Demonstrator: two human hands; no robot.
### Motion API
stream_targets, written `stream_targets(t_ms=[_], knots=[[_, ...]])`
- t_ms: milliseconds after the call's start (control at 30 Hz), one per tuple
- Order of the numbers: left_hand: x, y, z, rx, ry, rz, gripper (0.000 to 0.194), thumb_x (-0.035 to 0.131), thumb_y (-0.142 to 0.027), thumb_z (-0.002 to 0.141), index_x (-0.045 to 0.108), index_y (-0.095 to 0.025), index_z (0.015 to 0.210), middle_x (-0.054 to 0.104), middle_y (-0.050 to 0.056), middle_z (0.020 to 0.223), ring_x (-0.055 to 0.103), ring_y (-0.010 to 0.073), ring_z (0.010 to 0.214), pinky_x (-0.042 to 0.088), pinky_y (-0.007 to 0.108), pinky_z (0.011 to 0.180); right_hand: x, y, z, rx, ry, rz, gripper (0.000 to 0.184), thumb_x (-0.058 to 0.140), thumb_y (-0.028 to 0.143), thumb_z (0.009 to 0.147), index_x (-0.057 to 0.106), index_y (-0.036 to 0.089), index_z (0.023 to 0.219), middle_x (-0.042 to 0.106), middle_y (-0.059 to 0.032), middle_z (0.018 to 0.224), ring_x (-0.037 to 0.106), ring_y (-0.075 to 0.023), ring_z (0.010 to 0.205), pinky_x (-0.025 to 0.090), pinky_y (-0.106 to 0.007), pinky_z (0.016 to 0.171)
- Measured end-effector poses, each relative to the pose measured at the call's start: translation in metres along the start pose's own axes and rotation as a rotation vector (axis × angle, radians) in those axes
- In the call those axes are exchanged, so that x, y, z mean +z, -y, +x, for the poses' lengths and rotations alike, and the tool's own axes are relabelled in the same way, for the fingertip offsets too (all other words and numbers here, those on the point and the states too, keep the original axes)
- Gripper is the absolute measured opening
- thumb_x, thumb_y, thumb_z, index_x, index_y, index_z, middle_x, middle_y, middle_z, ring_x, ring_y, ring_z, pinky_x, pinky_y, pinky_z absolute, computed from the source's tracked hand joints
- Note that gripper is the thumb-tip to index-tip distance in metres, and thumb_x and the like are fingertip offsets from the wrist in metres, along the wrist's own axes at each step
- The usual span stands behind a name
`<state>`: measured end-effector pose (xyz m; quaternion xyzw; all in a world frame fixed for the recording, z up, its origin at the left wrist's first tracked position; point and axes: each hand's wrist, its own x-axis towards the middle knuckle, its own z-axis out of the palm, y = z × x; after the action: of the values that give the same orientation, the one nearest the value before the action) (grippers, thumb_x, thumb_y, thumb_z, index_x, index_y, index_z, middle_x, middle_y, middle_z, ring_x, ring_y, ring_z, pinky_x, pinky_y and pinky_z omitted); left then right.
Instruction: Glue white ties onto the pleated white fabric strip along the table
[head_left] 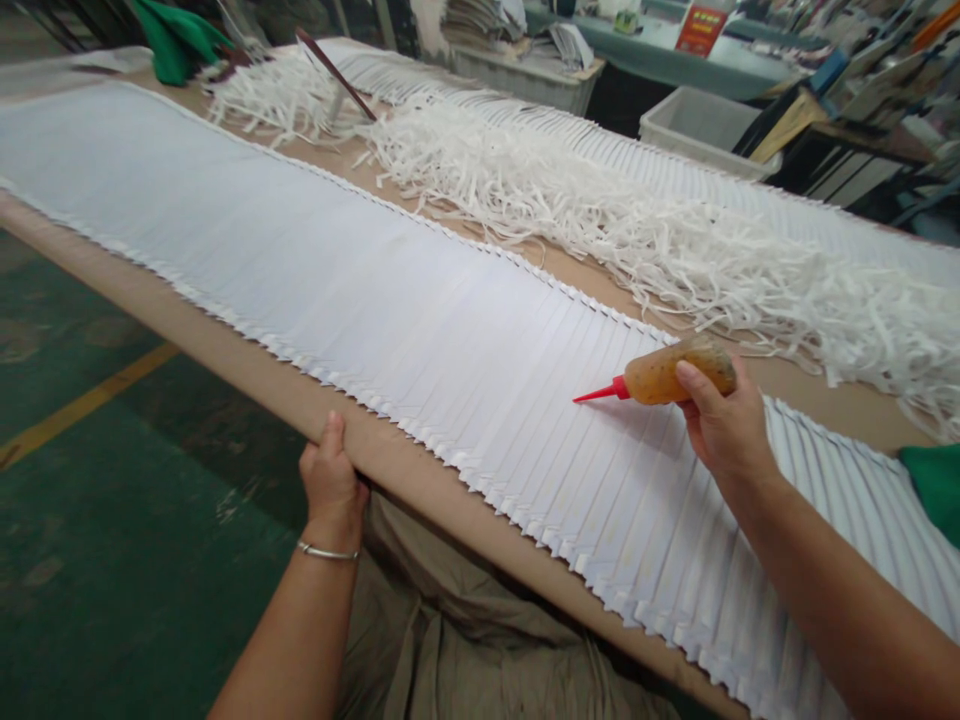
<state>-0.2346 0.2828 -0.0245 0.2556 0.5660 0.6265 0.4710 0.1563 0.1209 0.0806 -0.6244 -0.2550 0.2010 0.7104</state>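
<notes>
- Closest to me, my left hand (330,480) curls over the near edge of the brown table (247,375), thumb on top and fingers hidden underneath, gripping nothing but the table edge; a thin silver bracelet (327,551) circles that wrist.
- My right hand (724,425) is closed around a soft squeeze bottle (671,373) of amber, speckled liquid, thumb across its upper side and fingers wrapped behind.
- From my fingers, the bottle's long axis runs nearly level and points left, ending in a red nozzle (598,393) whose tip hovers just above the paper; I cannot tell whether it touches.
- Under the nozzle lies a long band of overlapped white sheets (360,290), fanned like shingles, running from far left to near right along the table; my right hand is the nearer one to it, my left hand is just beside its near edge.
- Beyond the band sits a tangled pile of white paper strips (600,215), then a second fanned row (675,175).
- Green cloth (174,40) lies at the far left end, another green patch (936,485) at the right edge.
- No label shows on the bottle; a red sign (700,28) in the background bears writing too small to read.
</notes>
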Motion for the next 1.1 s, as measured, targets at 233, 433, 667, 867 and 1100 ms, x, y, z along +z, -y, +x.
stream_targets(t_ms=[233, 433, 667, 867, 1100], knots=[[0.0, 0.001, 0.0, -0.002, 0.011, 0.004, 0.036, 0.072, -0.036, 0.084, 0.069, -0.007, 0.105, 0.071, 0.013, 0.105, 0.069, 0.0229, 0.1, 0.056, 0.039, 0.098, 0.002, 0.003, -0.043, 0.05, 0.023, -0.03, 0.057, 0.091, 0.037, 0.064, 0.064, 0.028, 0.113, 0.065, 0.0037, 0.099, 0.061, -0.0123, 0.086, 0.053, -0.027, 0.08], [0.0, 0.002, 0.001, -0.002, 0.007, -0.008, 0.036, 0.073, -0.034, 0.083, 0.069, -0.006, 0.105, 0.071, 0.013, 0.104, 0.069, 0.0214, 0.095, 0.057, 0.039, 0.096, -0.002, -0.003, -0.072, 0.077, 0.079, -0.091, 0.058, 0.09, 0.04, 0.066, 0.064, 0.031, 0.117, 0.067, 0.0029, 0.102, 0.062, -0.0136, 0.087, 0.054, -0.027, 0.08], [-0.001, 0.003, 0.002, 0.011, 0.013, -0.023, 0.035, 0.074, -0.034, 0.082, 0.07, -0.006, 0.103, 0.071, 0.013, 0.103, 0.069, 0.0204, 0.091, 0.056, 0.04, 0.097, -0.004, -0.004, -0.098, 0.031, 0.191, -0.232, 0.064, 0.087, 0.044, 0.067, 0.063, 0.035, 0.127, 0.067, -0.0012, 0.11, 0.065, -0.0212, 0.09, 0.058, -0.037, 0.083], [-0.001, 0.002, 0.002, 0.006, 0.003, 0.012, 0.034, 0.072, -0.035, 0.084, 0.069, -0.007, 0.103, 0.07, 0.013, 0.104, 0.069, 0.0227, 0.098, 0.056, 0.04, 0.097, -0.006, 0.024, -0.093, -0.234, 0.217, -0.37, 0.081, 0.09, 0.034, 0.062, 0.056, 0.041, 0.135, 0.068, -0.0037, 0.12, 0.066, -0.0304, 0.105, 0.055, -0.055, 0.096], [-0.002, 0.003, 0.002, 0.001, -0.016, 0.037, 0.037, 0.073, -0.037, 0.082, 0.069, -0.007, 0.104, 0.07, 0.013, 0.106, 0.068, 0.0247, 0.102, 0.057, 0.04, 0.097, -0.001, 0.035, -0.017, -0.313, -0.109, -0.237, 0.072, 0.09, 0.035, 0.059, 0.062, 0.045, 0.124, 0.058, 0.0043, 0.135, 0.054, -0.0284, 0.13, 0.048, -0.053, 0.11]])
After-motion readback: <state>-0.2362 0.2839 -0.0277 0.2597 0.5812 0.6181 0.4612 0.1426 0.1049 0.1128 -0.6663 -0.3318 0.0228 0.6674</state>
